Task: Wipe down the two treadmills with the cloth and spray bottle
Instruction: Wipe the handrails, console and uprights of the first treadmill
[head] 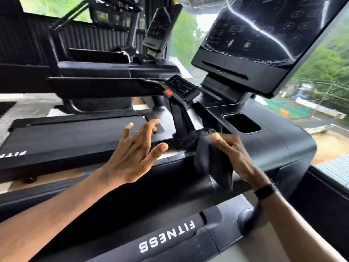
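The near treadmill (279, 148) fills the right and lower part of the head view, its black console body curving down to a side rail printed with FITNESS, its big tilted screen (264, 35) wrapped in creased plastic film. A rectangular cup recess (242, 123) sits in the console top, and a small control pad (182, 86) with a red tab juts out at the console's left. The second treadmill (75, 133) lies beyond it to the left, its belt deck flat and dark, its own screen raised further back. Windows behind both machines show trees and a road below.

Both forearms reach in from the bottom edge, bare. The left arm runs up from the lower left corner, wrist nearly straight, and the left hand (136, 154) hovers palm down over the near treadmill's handrail with fingers fanned wide apart and thumb stuck out to the right; it holds nothing, and a ring shows on one finger. The right arm comes in from the lower right, a dark band (264, 190) on the wrist. The right hand (232, 154) is curled round the dark cloth (207, 159), thumb pointing up over the bunched top, the loose end hanging down against the console's front face just left of the hand. The cloth is motion-blurred, so its folds cannot be made out. The spray bottle cannot be told anywhere in view
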